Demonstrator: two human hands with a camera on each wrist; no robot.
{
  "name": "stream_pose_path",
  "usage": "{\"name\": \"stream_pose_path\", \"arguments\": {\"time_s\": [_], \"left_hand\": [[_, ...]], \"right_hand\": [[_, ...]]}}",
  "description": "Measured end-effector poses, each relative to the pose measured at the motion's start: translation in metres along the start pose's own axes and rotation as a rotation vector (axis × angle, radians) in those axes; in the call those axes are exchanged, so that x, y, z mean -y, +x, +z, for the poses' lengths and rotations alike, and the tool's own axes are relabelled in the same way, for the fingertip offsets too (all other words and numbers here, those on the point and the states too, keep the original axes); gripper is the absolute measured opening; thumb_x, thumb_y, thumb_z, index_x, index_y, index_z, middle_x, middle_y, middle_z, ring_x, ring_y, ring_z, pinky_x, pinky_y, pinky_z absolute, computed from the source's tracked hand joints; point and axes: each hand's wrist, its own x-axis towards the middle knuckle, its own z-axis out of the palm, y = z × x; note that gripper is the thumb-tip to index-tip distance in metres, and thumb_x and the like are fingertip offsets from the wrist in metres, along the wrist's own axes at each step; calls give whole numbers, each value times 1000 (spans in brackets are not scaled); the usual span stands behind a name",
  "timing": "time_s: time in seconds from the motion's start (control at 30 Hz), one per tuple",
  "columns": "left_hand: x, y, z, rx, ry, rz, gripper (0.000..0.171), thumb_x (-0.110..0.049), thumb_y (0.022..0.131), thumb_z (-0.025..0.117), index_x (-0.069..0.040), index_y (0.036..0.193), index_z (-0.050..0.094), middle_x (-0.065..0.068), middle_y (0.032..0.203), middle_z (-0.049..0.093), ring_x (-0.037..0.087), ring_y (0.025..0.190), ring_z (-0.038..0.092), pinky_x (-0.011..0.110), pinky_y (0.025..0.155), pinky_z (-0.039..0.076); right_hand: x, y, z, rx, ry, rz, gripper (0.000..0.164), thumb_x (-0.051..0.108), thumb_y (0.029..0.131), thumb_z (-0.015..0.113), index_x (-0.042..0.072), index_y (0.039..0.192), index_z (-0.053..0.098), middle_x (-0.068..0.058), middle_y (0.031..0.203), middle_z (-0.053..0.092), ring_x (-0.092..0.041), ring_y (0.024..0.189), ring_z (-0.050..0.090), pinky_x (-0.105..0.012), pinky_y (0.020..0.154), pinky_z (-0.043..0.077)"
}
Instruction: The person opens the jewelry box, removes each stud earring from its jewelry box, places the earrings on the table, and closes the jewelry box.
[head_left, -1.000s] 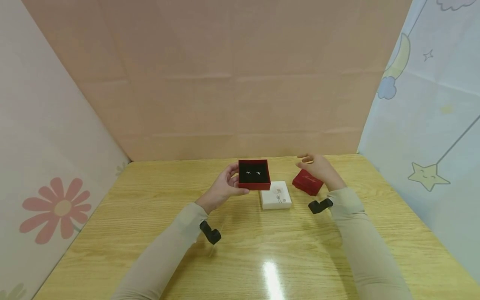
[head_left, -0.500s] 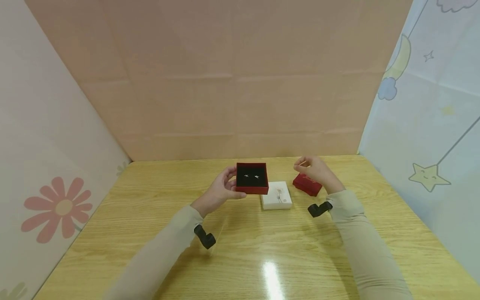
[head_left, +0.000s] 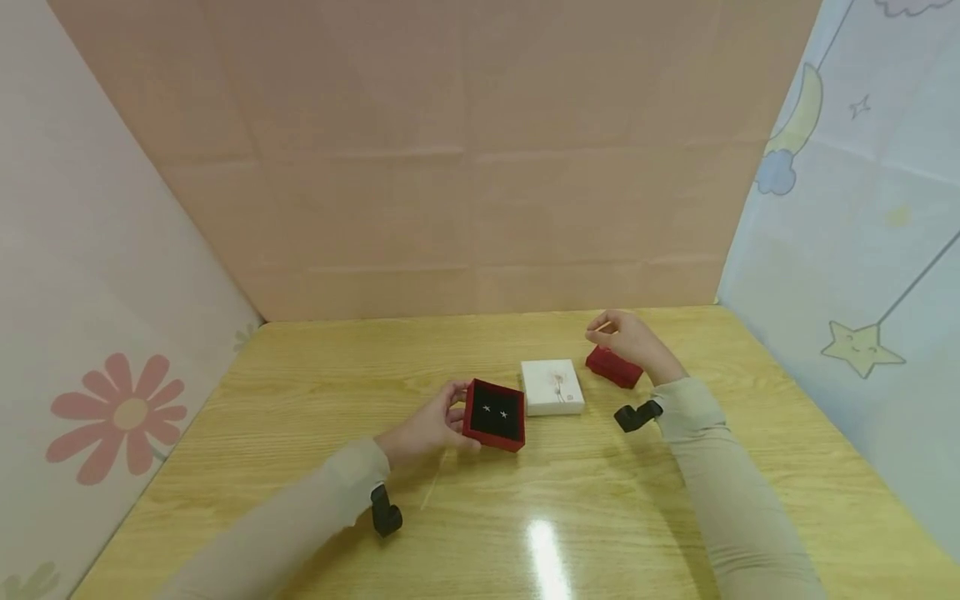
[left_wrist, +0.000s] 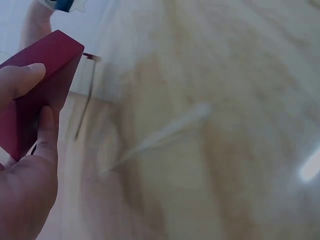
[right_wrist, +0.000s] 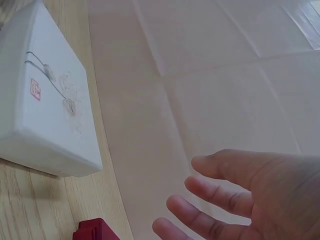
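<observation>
My left hand [head_left: 423,432] grips the left side of an open red jewelry box [head_left: 495,441], tilted low over the table just left of a white box. Inside it, two small silver star-shaped earrings [head_left: 503,414] sit on a black pad [head_left: 487,423]. In the left wrist view my thumb presses on the red wall [left_wrist: 57,55], and other fingers support it from beneath. My right hand [head_left: 630,343] hovers above a red box-like piece [head_left: 613,367], its fingers loosely bent and holding nothing. In the right wrist view only a corner of that piece [right_wrist: 95,230] shows.
The white box [head_left: 551,388], printed with a flower, stands between the red jewelry box and the red piece. All rest on or over a wooden table [head_left: 315,375]. A pinkish backdrop [head_left: 465,208] rises at the table's far edge, with patterned side panels left and right.
My left hand has brought the jewelry box down, toward me and slightly left, tilting it and uncovering the white box. My right hand's fingers have drawn in a little over the red piece.
</observation>
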Motion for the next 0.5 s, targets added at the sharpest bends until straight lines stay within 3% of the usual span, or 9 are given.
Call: {"name": "stream_pose_path", "arguments": {"time_s": [0.13, 0.5], "left_hand": [[13, -2, 0, 5, 13, -3, 91, 12, 74, 74, -10, 145, 22, 18, 140, 38, 26, 117, 56, 33, 94, 50], [28, -10, -2, -11, 40, -3, 96, 8, 73, 78, -10, 147, 19, 18, 137, 41, 23, 113, 57, 33, 94, 49]], "right_hand": [[1, 3, 2, 4, -10, 2, 34, 30, 98, 56, 2, 117, 58, -24, 119, 58, -37, 103, 61, -52, 94, 43], [1, 6, 13, 24, -13, -3, 33, 28, 98, 56, 1, 117, 58, -24, 117, 59, -36, 103, 60, -49, 92, 45]]}}
